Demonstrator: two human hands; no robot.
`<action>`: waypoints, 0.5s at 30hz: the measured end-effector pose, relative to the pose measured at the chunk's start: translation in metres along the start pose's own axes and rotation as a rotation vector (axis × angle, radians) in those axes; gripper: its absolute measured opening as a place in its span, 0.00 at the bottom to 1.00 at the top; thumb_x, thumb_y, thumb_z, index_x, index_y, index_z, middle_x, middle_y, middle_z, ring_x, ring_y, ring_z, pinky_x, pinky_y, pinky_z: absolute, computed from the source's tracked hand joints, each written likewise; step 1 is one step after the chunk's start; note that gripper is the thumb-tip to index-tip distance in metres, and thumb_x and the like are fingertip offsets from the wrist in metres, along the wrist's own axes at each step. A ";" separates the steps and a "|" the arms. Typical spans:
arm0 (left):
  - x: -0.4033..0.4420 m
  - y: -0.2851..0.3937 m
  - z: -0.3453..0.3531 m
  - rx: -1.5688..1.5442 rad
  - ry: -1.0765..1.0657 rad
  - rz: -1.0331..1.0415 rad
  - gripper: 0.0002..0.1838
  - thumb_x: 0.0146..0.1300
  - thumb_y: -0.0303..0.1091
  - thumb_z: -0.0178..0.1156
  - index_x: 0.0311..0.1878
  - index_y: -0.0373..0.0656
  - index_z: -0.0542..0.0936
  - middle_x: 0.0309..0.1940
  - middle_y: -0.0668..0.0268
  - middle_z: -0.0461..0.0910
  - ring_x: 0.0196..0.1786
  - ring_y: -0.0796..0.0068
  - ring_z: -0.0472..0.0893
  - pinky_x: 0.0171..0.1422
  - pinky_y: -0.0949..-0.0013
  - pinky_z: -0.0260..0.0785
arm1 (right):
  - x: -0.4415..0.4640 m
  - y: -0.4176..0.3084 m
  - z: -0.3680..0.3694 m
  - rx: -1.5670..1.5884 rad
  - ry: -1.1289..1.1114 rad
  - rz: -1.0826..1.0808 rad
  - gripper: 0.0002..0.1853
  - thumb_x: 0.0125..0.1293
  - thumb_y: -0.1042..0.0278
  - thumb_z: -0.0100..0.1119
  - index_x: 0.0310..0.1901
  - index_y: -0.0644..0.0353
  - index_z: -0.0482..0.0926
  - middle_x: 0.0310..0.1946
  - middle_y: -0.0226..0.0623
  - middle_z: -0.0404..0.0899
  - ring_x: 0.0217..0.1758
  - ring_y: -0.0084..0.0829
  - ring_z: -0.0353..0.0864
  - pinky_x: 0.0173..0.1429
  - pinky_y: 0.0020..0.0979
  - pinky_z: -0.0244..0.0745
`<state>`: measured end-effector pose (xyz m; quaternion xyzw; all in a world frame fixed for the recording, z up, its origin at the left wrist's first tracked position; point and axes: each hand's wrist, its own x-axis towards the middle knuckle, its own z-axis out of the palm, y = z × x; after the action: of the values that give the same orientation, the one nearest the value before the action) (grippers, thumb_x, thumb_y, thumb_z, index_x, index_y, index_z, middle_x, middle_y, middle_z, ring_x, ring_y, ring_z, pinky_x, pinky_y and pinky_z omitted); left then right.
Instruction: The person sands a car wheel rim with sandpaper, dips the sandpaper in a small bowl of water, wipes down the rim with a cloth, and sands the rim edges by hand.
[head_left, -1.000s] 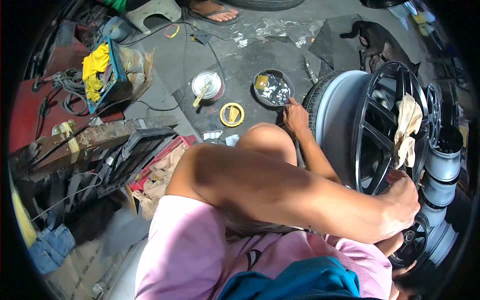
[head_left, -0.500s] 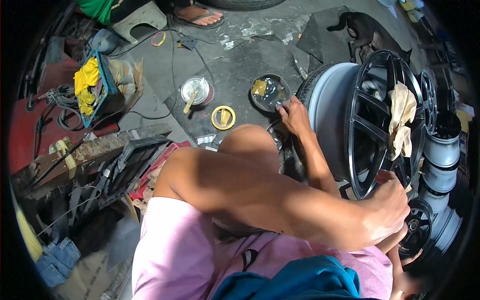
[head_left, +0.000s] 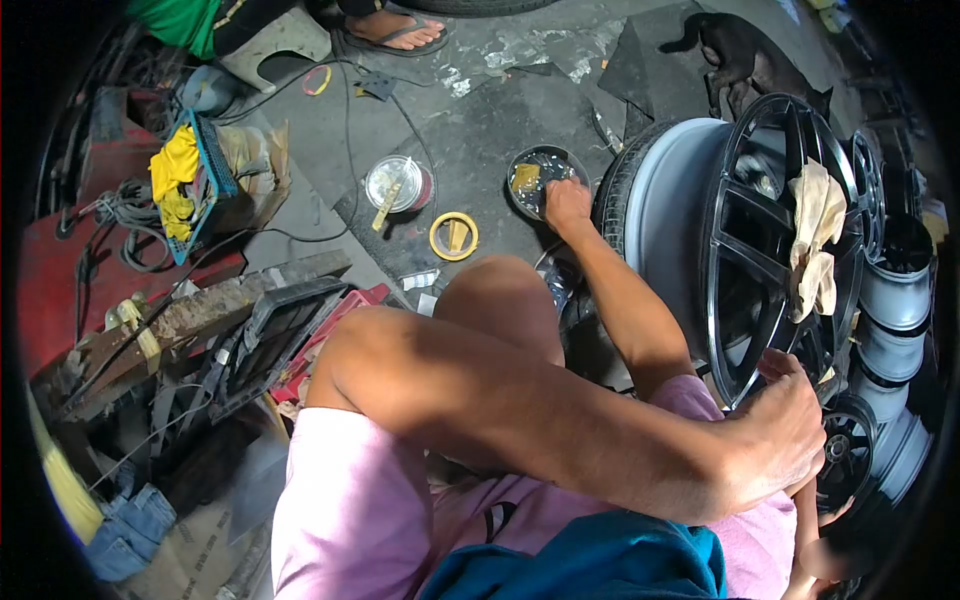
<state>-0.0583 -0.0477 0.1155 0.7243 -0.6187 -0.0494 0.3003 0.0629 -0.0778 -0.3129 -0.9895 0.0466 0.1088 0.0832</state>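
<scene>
My right hand (head_left: 567, 205) reaches into a dark round bowl (head_left: 512, 200) on the floor, its fingers curled downward. The bowl holds shiny dark liquid and a flat yellow-brown piece (head_left: 525, 177). What my right fingers hold, if anything, is hidden. My left arm crosses over to the right, and my left hand (head_left: 780, 430) is curled near the lower edge of a black spoked wheel rim (head_left: 752, 263). I cannot make out anything in it. A beige glove (head_left: 815, 230) hangs on the spokes. The rim stands upright beside a tyre (head_left: 618, 195).
Left of the bowl stand a can (head_left: 403, 190) with a flat stick across it and a roll of yellow tape (head_left: 435, 240). A black dog (head_left: 750, 65) lies behind the rim. Stacked wheels (head_left: 890, 310) are at right, a blue basket (head_left: 222, 170) at left. Another person's foot (head_left: 405, 35) shows above.
My right hand has moved from the bowl's near right edge forward and left, into the bowl. My left hand stays curled near the rim. The view has shifted slightly.
</scene>
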 end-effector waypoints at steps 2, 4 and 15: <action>0.005 -0.001 0.001 -0.018 -0.076 0.039 0.18 0.73 0.35 0.54 0.46 0.27 0.86 0.39 0.42 0.88 0.43 0.46 0.87 0.62 0.37 0.73 | 0.001 -0.002 -0.005 -0.020 -0.035 0.005 0.16 0.75 0.60 0.60 0.37 0.63 0.90 0.41 0.53 0.91 0.50 0.53 0.90 0.58 0.48 0.85; 0.005 -0.002 0.003 -0.035 -0.165 0.097 0.18 0.73 0.35 0.54 0.47 0.26 0.85 0.40 0.41 0.88 0.44 0.46 0.87 0.62 0.36 0.73 | 0.001 0.001 -0.014 0.058 -0.083 0.034 0.15 0.72 0.58 0.64 0.38 0.62 0.90 0.40 0.54 0.90 0.49 0.52 0.90 0.58 0.49 0.85; -0.003 -0.006 -0.008 -0.007 -0.148 0.115 0.18 0.69 0.36 0.58 0.47 0.28 0.88 0.41 0.44 0.89 0.47 0.49 0.88 0.60 0.39 0.75 | 0.007 0.024 0.013 0.892 -0.149 0.288 0.11 0.60 0.64 0.75 0.36 0.61 0.85 0.35 0.50 0.88 0.45 0.46 0.91 0.51 0.45 0.82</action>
<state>-0.0501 -0.0417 0.1178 0.6807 -0.6798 -0.0877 0.2585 0.0639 -0.0997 -0.3311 -0.8303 0.2193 0.1591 0.4871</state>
